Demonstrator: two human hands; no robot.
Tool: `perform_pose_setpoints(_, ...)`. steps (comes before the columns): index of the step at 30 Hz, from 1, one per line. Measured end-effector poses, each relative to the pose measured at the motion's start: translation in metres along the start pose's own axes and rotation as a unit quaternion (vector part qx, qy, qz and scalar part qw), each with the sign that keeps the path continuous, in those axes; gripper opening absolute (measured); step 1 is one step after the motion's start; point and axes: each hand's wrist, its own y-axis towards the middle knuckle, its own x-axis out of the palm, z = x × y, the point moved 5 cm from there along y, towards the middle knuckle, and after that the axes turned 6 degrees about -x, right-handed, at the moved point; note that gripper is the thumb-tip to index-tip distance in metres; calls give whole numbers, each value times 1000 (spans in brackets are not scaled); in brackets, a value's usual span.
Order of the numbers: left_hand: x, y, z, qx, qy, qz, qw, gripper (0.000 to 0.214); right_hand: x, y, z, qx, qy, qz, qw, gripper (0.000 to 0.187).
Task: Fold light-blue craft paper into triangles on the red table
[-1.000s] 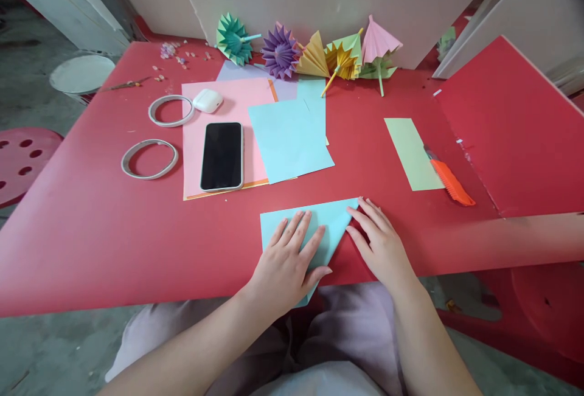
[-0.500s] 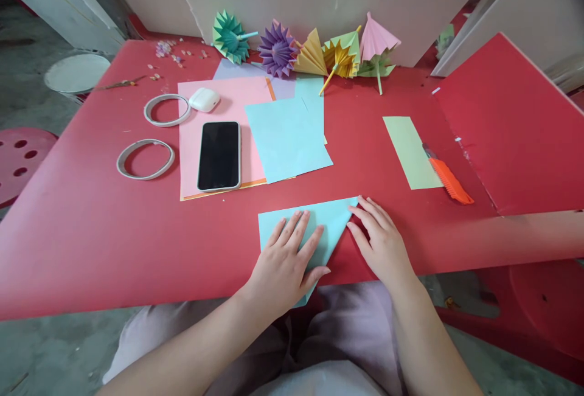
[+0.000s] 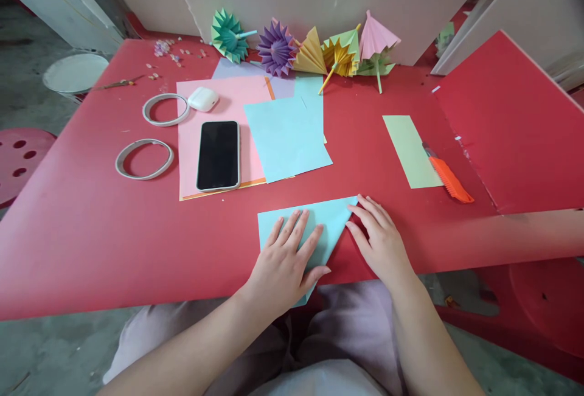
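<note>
A folded sheet of light blue paper (image 3: 331, 216) lies at the front edge of the red table, its lower tip hanging slightly over that edge. My left hand (image 3: 287, 262) rests flat on it with the fingers spread. At the paper's upper right corner, my right hand (image 3: 376, 238) touches the tip with its fingertips; its fingers are apart and slightly bent. The slanted right side of the paper runs between both hands. Part of the sheet is hidden under my left palm.
Behind the paper lie a phone (image 3: 218, 156), blue sheets (image 3: 292, 137) and pink paper (image 3: 191, 140). Tape rolls (image 3: 119, 165) sit left. A green strip (image 3: 404, 146) and orange utility knife (image 3: 449, 180) are right. Paper umbrellas (image 3: 277, 49) line the wall.
</note>
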Motion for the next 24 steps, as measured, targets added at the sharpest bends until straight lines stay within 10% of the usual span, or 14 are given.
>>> perform_pose_setpoints(24, 0, 0, -1, -9, -18, -15, 1000, 63, 0, -1, 0, -8, 2, 3, 1000, 33)
